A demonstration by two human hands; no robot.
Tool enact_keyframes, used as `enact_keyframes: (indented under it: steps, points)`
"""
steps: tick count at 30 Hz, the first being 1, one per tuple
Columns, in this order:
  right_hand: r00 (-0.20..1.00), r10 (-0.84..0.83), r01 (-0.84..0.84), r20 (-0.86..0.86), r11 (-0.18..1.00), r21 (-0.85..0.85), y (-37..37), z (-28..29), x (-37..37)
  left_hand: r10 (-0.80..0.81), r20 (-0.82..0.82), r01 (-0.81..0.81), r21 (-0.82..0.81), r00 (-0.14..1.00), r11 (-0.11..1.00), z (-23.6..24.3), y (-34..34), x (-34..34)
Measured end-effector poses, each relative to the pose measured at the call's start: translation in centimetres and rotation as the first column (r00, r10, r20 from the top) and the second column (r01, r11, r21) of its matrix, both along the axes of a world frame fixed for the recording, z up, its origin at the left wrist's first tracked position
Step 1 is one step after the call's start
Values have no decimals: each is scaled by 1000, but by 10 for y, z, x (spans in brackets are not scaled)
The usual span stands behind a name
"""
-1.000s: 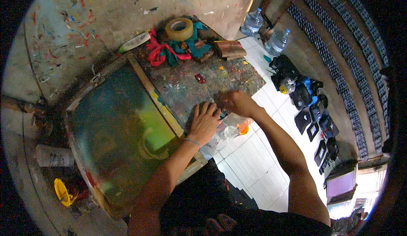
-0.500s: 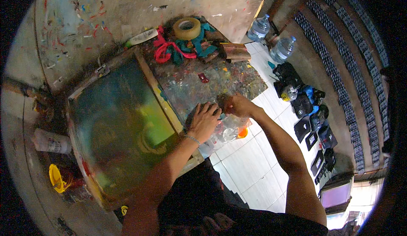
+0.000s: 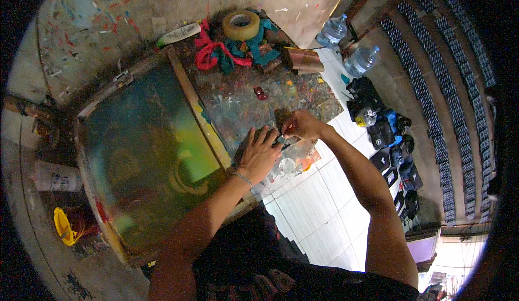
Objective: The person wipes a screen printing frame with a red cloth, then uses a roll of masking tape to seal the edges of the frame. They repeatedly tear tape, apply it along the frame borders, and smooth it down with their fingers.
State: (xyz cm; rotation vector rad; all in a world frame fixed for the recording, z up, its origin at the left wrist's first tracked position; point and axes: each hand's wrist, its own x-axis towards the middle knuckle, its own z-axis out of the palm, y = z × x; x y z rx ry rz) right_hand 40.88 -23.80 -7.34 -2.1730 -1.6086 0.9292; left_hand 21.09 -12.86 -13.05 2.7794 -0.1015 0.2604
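My left hand (image 3: 260, 156) lies flat on the paint-stained tabletop (image 3: 232, 104), its fingers stretched and slightly spread. Just right of its fingertips, my right hand (image 3: 303, 125) is closed in a pinch. What the pinch holds, if anything, is too small to make out. A small dark piece (image 3: 279, 140) lies between the two hands. Left of my left hand is a wooden-framed printing screen (image 3: 135, 139), its mesh stained green, yellow and blue. A dark red, glossy small object (image 3: 260, 93) rests on the tabletop beyond my hands.
At the tabletop's far side are a tape roll (image 3: 241, 25), red ribbon (image 3: 208, 58), teal cloth strips (image 3: 265, 55) and a white bottle (image 3: 181, 33). Two water jugs (image 3: 361, 60) stand on the tiled floor, near dark items (image 3: 381, 133). A yellow-rimmed container (image 3: 64, 226) sits at left.
The view has shifted slightly. My right hand has turned a little and keeps its pinch close to my left fingertips. My left hand stays flat on the tabletop.
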Motion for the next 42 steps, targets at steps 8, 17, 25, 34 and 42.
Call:
enact_keyframes:
  steps: [8,17,25,34,42]
  points:
    - [997,11,-20,-76,992,-121,6,-4,11,-7,-5,7,18,1000,1000,5,0,-1]
    - [954,-194,145,-227,966,-215,10,9,3,13,13,-13,-1,1000,1000,6,0,-1]
    - [996,-70,48,-61,953,-299,19,12,1,-4,-75,9,68,997,998,10,0,0]
    - [942,221,-136,252,939,-314,31,13,-2,32,46,-34,25,998,999,0,-4,-1]
    - [979,-25,48,204,993,-109,26,0,-1,40,-160,-23,104,986,994,29,-15,-1]
